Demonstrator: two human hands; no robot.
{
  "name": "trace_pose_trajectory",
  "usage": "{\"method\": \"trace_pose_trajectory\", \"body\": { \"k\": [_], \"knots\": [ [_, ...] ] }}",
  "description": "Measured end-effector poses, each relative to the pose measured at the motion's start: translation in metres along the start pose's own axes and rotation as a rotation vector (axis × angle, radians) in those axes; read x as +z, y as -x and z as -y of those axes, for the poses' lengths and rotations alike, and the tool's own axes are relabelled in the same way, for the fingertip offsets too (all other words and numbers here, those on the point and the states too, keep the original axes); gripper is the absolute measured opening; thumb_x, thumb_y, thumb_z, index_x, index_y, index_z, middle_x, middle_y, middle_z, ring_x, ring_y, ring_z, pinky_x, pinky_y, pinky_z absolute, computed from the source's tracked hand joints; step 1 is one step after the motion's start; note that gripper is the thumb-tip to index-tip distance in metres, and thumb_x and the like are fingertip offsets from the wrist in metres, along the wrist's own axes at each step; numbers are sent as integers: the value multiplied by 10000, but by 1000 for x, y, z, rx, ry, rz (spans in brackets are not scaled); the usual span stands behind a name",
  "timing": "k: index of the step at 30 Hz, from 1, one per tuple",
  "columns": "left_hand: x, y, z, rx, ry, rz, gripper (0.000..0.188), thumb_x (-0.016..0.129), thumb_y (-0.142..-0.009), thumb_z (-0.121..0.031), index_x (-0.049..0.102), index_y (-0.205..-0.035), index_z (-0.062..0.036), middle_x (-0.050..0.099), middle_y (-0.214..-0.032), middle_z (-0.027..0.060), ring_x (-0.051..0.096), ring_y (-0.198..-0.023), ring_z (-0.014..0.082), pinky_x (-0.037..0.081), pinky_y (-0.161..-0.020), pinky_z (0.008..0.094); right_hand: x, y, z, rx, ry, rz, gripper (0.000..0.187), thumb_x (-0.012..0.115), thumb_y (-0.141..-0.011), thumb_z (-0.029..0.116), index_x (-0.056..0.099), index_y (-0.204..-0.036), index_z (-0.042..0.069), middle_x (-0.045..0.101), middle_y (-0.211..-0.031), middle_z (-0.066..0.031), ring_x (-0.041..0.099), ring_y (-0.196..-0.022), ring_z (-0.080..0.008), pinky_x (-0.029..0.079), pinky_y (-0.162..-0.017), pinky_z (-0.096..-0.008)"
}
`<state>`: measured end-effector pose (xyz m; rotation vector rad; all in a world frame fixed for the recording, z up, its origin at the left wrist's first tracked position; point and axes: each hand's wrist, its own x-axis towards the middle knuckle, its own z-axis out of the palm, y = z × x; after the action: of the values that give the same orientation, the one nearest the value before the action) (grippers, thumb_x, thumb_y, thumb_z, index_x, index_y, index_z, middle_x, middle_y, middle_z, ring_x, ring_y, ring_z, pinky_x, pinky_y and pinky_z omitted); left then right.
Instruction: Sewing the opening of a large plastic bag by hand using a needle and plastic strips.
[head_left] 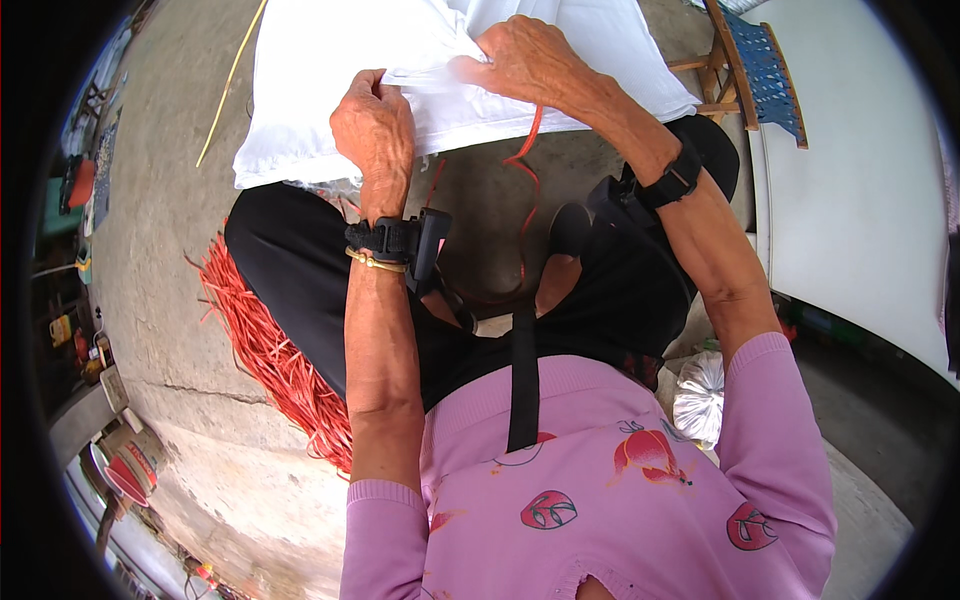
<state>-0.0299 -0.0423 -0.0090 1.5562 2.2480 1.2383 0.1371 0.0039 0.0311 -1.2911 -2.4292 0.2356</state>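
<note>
A large white cloth (325, 50) spreads across the far side of my knees, its near edge frayed at the left. My left hand (373, 125) is closed on a fold of it, thumb and fingers pinched together. To the right and slightly farther off, my right hand (530, 62) grips the same gathered fold, which is pulled taut between the two hands. A thin red strip (532, 180) hangs curling below my right hand toward the floor; whether the fingers also hold its upper end is hidden.
A heap of red strips (268, 345) lies on the concrete floor beside my left leg. A yellow strip (230, 88) lies farther left. At the far right stand a wooden chair with blue webbing (765, 75) and a white panel (850, 190). A clear plastic bag (698, 400) sits by my right hip.
</note>
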Motion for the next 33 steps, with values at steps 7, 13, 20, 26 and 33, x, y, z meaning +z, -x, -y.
{"method": "trace_pose_trajectory", "body": {
  "k": [7,13,20,26,33],
  "knots": [
    [0,2,-1,-40,6,-13,213,556,-731,-82,687,-899,-66,666,-737,132,638,-645,252,494,-625,347,3,1,1,-14,21,10,440,579,-769,354,561,-540,-21,479,-431,-144,480,-395,-253,423,-440,-387],
    [2,3,2,37,72,-84,141,562,-782,-103,682,-856,-112,636,-636,106,617,-597,265,481,-564,375,5,1,0,-42,75,6,451,576,-774,359,562,-547,-31,487,-438,-153,496,-400,-263,431,-436,-386],
    [5,5,3,76,71,-93,135,564,-784,-104,679,-855,-102,638,-650,110,614,-605,271,482,-583,365,11,5,0,-10,56,33,457,570,-770,367,564,-558,-38,499,-449,-163,510,-409,-275,439,-441,-396],
    [5,8,2,64,28,35,175,576,-780,-126,682,-914,-86,667,-750,100,638,-673,219,494,-646,320,18,8,1,-2,47,18,454,562,-776,367,574,-571,-37,515,-457,-164,515,-408,-271,456,-452,-392],
    [7,10,2,35,13,92,177,576,-805,-185,677,-933,-118,669,-771,89,640,-703,224,494,-669,327,21,11,1,39,40,78,452,570,-779,367,595,-592,-44,520,-453,-160,531,-417,-266,459,-447,-383]
  ]
}}
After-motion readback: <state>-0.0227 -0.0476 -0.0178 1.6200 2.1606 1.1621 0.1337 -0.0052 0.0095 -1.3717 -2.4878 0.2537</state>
